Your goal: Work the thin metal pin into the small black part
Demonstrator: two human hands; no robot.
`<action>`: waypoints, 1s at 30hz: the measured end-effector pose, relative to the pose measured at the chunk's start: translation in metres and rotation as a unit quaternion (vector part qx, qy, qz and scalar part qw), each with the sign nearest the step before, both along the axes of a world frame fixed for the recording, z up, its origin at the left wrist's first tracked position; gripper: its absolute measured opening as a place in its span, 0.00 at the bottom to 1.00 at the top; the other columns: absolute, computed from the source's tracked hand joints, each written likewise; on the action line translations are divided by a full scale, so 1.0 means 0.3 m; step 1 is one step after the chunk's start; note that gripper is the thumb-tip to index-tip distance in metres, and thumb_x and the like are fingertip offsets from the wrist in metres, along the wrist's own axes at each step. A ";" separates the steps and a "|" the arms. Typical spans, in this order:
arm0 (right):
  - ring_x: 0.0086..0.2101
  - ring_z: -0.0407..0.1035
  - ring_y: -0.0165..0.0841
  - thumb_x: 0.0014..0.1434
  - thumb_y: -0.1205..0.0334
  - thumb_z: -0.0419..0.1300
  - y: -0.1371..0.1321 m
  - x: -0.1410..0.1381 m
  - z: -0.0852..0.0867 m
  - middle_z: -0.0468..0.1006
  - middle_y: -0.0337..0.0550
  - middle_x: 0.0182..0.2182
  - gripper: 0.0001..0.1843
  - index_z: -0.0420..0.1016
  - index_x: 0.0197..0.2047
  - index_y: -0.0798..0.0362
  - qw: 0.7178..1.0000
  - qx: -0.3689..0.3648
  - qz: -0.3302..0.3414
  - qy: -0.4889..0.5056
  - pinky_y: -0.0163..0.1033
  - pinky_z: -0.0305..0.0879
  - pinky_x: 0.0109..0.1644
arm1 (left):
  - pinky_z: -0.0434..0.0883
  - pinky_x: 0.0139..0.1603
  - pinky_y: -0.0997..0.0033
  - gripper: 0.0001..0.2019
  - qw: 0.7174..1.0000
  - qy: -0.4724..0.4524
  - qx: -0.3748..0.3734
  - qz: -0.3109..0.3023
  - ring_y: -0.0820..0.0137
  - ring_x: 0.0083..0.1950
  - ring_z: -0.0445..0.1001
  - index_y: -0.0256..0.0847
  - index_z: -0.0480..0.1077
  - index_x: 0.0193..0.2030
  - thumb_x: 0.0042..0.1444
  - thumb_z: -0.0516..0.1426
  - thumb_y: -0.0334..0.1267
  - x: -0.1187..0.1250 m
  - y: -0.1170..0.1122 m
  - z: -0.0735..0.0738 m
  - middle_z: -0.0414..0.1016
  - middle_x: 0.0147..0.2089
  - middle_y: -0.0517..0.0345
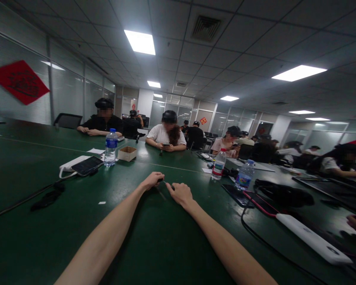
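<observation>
Above the green table point(154, 245), my left hand point(152, 181) is closed around a small black pen-like piece point(160, 180) whose end sticks out past the fingers. Close to its right, my right hand point(182, 194) is also closed, with a short dark piece point(173, 187) showing at the thumb and forefinger. A thin pale tip shows between the two hands, which are a small gap apart. Whether both dark pieces belong to one object I cannot tell. A faint reflection of the thin tip shows on the tabletop below.
On the left are a water bottle point(110, 148), an open small box point(127, 153), a phone point(87, 166) and a white power bank point(74, 162). More bottles point(245, 175), cables and a white power bank point(313, 238) lie right. Several people sit around the table.
</observation>
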State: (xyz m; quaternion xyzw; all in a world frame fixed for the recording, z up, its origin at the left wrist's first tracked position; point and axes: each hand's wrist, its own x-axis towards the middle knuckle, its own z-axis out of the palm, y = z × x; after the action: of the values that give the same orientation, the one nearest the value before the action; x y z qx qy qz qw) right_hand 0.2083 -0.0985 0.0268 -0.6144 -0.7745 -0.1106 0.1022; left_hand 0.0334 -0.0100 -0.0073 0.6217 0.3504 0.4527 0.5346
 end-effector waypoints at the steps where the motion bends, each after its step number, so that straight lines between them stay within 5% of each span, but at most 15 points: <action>1: 0.41 0.76 0.42 0.67 0.35 0.31 0.001 0.000 -0.001 0.81 0.55 0.41 0.42 0.80 0.43 0.52 1.000 0.001 0.001 -0.002 0.41 0.66 0.43 | 0.45 0.18 0.78 0.17 1.000 -0.001 0.001 0.001 0.80 0.15 0.51 0.38 0.64 0.28 0.49 0.59 0.51 0.000 0.001 -0.001 0.54 0.17 0.69; 13: 0.41 0.76 0.42 0.68 0.36 0.31 -0.002 0.003 0.009 0.81 0.55 0.39 0.41 0.80 0.44 0.52 0.999 0.006 0.027 -0.035 0.41 0.66 0.43 | 0.43 0.17 0.78 0.13 1.000 -0.013 -0.010 -0.012 0.80 0.15 0.50 0.39 0.64 0.28 0.49 0.59 0.46 -0.004 0.002 0.003 0.53 0.17 0.69; 19: 0.42 0.75 0.42 0.60 0.29 0.45 -0.032 -0.039 0.017 0.82 0.48 0.37 0.36 0.81 0.38 0.49 0.994 -0.016 0.094 -0.058 0.39 0.64 0.47 | 0.44 0.17 0.79 0.12 1.000 -0.010 -0.018 -0.010 0.80 0.14 0.50 0.39 0.64 0.28 0.49 0.58 0.45 0.002 -0.001 0.007 0.54 0.17 0.69; 25: 0.42 0.75 0.43 0.67 0.36 0.34 -0.035 -0.042 0.018 0.81 0.56 0.40 0.40 0.80 0.44 0.53 1.000 0.010 0.018 -0.021 0.42 0.66 0.45 | 0.44 0.17 0.79 0.12 1.000 -0.009 -0.015 -0.004 0.80 0.16 0.51 0.38 0.64 0.29 0.49 0.59 0.45 -0.004 -0.001 0.005 0.53 0.17 0.69; 30: 0.42 0.76 0.44 0.67 0.36 0.34 -0.033 -0.037 0.017 0.80 0.58 0.42 0.41 0.80 0.45 0.55 1.000 0.009 -0.025 0.004 0.42 0.67 0.44 | 0.43 0.18 0.79 0.13 1.000 -0.019 -0.018 -0.007 0.80 0.15 0.50 0.39 0.63 0.29 0.50 0.58 0.46 -0.008 -0.005 0.008 0.53 0.17 0.69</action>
State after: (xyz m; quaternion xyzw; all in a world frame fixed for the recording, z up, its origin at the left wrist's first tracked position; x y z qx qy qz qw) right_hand 0.1971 -0.1084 0.0317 -0.6334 -0.7572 -0.1174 0.1080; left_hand 0.0310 -0.0114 -0.0048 0.6060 0.3443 0.4543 0.5549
